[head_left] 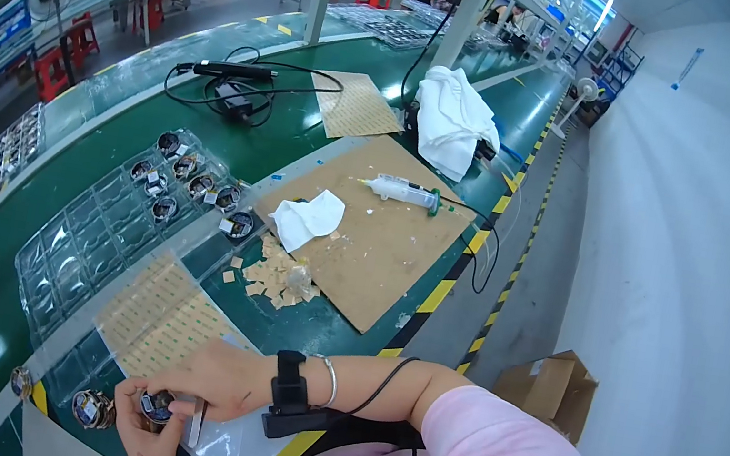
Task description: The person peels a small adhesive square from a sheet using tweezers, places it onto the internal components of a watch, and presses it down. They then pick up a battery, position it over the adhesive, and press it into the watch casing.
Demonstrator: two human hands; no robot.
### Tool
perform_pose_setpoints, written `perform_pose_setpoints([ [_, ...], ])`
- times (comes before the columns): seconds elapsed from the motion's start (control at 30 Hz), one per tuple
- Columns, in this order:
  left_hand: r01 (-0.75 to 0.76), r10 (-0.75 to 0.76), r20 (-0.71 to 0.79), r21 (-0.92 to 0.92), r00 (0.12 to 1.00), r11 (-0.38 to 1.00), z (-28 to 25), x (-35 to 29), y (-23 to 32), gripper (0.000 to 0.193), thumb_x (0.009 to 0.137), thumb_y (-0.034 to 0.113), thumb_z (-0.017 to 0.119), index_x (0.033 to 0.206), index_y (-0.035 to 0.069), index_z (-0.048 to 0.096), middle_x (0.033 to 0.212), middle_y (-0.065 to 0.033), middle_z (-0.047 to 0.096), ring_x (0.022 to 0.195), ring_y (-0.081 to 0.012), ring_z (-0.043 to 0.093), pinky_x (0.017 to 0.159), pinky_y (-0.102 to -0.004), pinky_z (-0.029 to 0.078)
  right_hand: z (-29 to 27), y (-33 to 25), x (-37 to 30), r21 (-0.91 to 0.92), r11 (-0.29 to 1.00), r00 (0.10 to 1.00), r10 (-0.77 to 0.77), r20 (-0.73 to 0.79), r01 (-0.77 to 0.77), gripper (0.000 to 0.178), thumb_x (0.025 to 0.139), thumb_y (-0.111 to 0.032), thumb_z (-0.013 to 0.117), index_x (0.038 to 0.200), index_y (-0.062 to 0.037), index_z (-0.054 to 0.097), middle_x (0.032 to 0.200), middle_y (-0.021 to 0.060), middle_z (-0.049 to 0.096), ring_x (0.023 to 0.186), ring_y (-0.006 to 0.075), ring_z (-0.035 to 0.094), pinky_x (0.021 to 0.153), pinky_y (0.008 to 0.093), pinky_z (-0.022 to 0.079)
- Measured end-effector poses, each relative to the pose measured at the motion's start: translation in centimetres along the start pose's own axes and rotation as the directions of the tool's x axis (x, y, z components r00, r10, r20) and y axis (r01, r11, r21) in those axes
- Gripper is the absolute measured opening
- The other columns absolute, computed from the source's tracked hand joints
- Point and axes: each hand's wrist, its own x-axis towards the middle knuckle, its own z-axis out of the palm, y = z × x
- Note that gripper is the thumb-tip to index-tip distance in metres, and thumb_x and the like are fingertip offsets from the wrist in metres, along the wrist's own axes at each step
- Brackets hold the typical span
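My left hand (145,444) is closed round a small round electronic assembly (156,406), pinching it by its rim between thumb and fingers. Over it bends my right hand (220,372), its fingers curled and touching the assembly. A slim pale tool (196,422) sticks out below the right hand and seems held in it; its tip is hidden. Under the right hand lies a sheet of tan adhesive pads (168,306) on clear backing. Another round assembly (92,409) rests just left of my left hand.
A clear blister tray (76,252) holds several round assemblies at its far end. Beyond my right arm are loose tan squares (275,273), white tissue (309,219) and a syringe (402,192) on a brown board (379,259). A cardboard box (550,390) stands at right.
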Motion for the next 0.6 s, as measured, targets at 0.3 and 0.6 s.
perform_pose_setpoints([
  [0.3, -0.042, 0.034, 0.085, 0.093, 0.996, 0.995, 0.0, 0.2, 0.1, 0.048, 0.073, -0.006, 0.070, 0.112, 0.006, 0.045, 0.097, -0.0030, 0.051, 0.085, -0.0094, 0.054, 0.074, -0.0209, 0.044, 1.4, 1.2, -0.2, -0.036, 0.995, 0.995, -0.096, 0.007, 0.096, 0.015, 0.084, -0.014, 0.062, 0.097, -0.0118, 0.054, 0.068, 0.0079, 0.057, 0.062, 0.0326, 0.057, 0.052, 0.0386, 0.042],
  [0.6, 0.049, -0.054, 0.071, 0.059, 0.996, 0.997, -0.7, -0.3, 0.6, 0.051, 0.071, -0.007, 0.071, 0.112, 0.005, 0.043, 0.091, -0.0031, 0.052, 0.079, -0.0097, 0.053, 0.069, -0.0219, 0.046, 0.9, 0.3, 0.2, 0.469, 0.857, 0.961, 0.270, -0.061, -0.211, 0.008, 0.083, -0.010, 0.061, 0.091, -0.0097, 0.060, 0.065, 0.0038, 0.059, 0.054, 0.0162, 0.053, 0.053, 0.0301, 0.041],
])
